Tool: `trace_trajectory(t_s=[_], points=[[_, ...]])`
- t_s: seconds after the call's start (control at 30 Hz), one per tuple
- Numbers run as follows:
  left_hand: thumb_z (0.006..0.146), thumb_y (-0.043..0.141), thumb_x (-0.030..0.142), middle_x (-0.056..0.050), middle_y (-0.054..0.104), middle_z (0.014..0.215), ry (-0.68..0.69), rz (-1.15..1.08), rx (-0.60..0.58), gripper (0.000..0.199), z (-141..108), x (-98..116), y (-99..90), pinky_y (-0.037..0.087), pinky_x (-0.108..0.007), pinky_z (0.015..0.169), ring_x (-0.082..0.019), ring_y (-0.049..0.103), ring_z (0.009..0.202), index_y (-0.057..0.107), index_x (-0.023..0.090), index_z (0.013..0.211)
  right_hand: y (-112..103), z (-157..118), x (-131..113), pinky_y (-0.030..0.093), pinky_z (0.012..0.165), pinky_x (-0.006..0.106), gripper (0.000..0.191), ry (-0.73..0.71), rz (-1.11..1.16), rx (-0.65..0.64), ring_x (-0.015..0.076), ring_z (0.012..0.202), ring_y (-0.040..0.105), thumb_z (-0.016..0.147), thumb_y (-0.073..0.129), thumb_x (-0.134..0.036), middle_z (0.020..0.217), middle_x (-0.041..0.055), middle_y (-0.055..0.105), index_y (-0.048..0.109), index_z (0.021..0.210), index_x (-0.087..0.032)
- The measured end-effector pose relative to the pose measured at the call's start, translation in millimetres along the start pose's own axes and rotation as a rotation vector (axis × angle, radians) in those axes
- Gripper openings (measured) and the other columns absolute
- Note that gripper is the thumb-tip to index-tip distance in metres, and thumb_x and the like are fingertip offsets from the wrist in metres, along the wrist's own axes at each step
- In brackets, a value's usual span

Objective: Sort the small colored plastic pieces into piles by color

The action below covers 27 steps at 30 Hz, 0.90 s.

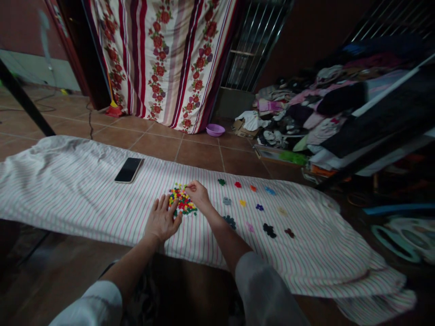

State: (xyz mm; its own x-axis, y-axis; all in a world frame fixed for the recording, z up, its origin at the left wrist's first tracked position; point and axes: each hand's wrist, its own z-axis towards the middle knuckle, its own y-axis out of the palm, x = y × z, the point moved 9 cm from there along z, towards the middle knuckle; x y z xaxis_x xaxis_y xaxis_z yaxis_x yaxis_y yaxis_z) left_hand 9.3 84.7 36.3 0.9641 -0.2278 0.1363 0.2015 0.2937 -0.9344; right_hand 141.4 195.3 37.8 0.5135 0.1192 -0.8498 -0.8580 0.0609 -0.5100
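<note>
A pile of small multicoloured pieces point(183, 201) lies on the striped cloth point(88, 199). My left hand point(163, 219) rests flat at the pile's left edge, fingers spread. At the pile's upper right, my right hand point(198, 194) has its fingers pinched together; whatever is between the fingertips is too small to make out. To the right, small groups sorted by colour lie in rows, among them a dark green group point(221, 182), a red one point(238, 184), a yellow one point(242, 203), a blue one point(259, 207) and a black one point(269, 230).
A phone point(129, 170) lies on the cloth left of the pile. Beyond the cloth, a purple basin point(215, 130) stands on the tiled floor before a floral curtain point(159, 59). Clothes point(306, 104) are heaped at the right. Dark poles slant up at both sides.
</note>
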Motion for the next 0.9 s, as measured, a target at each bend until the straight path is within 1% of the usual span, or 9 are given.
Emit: trace_trajectory(t_s=[0.13, 0.3, 0.4, 0.5, 0.6, 0.7, 0.9], points=[[0.090, 0.042, 0.045, -0.017, 0.048, 0.144, 0.001, 0.009, 0.003, 0.054, 0, 0, -0.8, 0.032, -0.052, 0.111, -0.033, 0.040, 0.138, 0.051, 0.020, 0.138, -4, -7, 6, 0.053, 0.074, 0.027, 0.006, 0.008, 0.101, -0.004, 0.0143, 0.074, 0.066, 0.071, 0.058, -0.022, 0.074, -0.0022, 0.066, 0.056, 0.077, -0.021], [0.090, 0.042, 0.046, -0.016, 0.047, 0.145, 0.001, 0.002, 0.008, 0.054, -1, -1, 0.5, 0.031, -0.052, 0.112, -0.032, 0.040, 0.138, 0.051, 0.021, 0.137, -16, -18, 10, 0.054, 0.075, 0.028, 0.012, -0.003, 0.100, -0.011, 0.0146, 0.078, 0.067, 0.074, 0.057, -0.024, 0.081, -0.0011, 0.069, 0.060, 0.086, -0.022], [0.089, 0.043, 0.046, -0.015, 0.047, 0.145, 0.005, -0.001, 0.018, 0.054, -1, -1, 1.6, 0.031, -0.052, 0.112, -0.032, 0.040, 0.138, 0.052, 0.022, 0.137, -28, -24, 13, 0.054, 0.078, 0.027, 0.019, 0.004, 0.080, 0.004, 0.0142, 0.081, 0.067, 0.076, 0.055, -0.023, 0.084, -0.0003, 0.070, 0.064, 0.092, -0.022], [0.089, 0.044, 0.045, -0.016, 0.048, 0.145, 0.010, 0.011, 0.029, 0.053, -2, -1, 1.0, 0.033, -0.052, 0.111, -0.032, 0.040, 0.138, 0.052, 0.021, 0.136, -38, -30, 16, 0.053, 0.079, 0.027, 0.021, 0.005, 0.080, 0.006, 0.0142, 0.083, 0.068, 0.078, 0.053, -0.023, 0.086, 0.0005, 0.072, 0.067, 0.093, -0.022], [0.089, 0.043, 0.045, -0.017, 0.050, 0.143, 0.019, 0.029, 0.013, 0.054, -1, -1, 0.4, 0.034, -0.051, 0.110, -0.032, 0.041, 0.137, 0.053, 0.019, 0.135, -51, -36, 20, 0.053, 0.079, 0.026, 0.021, 0.001, 0.073, 0.019, 0.0144, 0.083, 0.068, 0.079, 0.053, -0.024, 0.089, 0.0010, 0.073, 0.069, 0.093, -0.022], [0.090, 0.042, 0.045, -0.019, 0.051, 0.141, 0.025, 0.042, -0.005, 0.054, -2, 0, -0.2, 0.035, -0.050, 0.109, -0.033, 0.043, 0.135, 0.055, 0.017, 0.133, -64, -42, 29, 0.053, 0.077, 0.026, 0.021, 0.015, 0.053, 0.023, 0.0147, 0.080, 0.069, 0.080, 0.053, -0.026, 0.086, 0.0010, 0.073, 0.069, 0.092, -0.021], [0.090, 0.038, 0.044, -0.017, 0.055, 0.137, 0.029, 0.014, 0.032, 0.052, -3, 0, -3.1, 0.036, -0.049, 0.109, -0.030, 0.045, 0.133, 0.056, 0.017, 0.130, -96, -55, 49, 0.055, 0.078, 0.028, 0.020, 0.015, 0.066, 0.061, 0.0143, 0.082, 0.069, 0.080, 0.052, -0.025, 0.086, -0.0001, 0.072, 0.068, 0.093, -0.023]])
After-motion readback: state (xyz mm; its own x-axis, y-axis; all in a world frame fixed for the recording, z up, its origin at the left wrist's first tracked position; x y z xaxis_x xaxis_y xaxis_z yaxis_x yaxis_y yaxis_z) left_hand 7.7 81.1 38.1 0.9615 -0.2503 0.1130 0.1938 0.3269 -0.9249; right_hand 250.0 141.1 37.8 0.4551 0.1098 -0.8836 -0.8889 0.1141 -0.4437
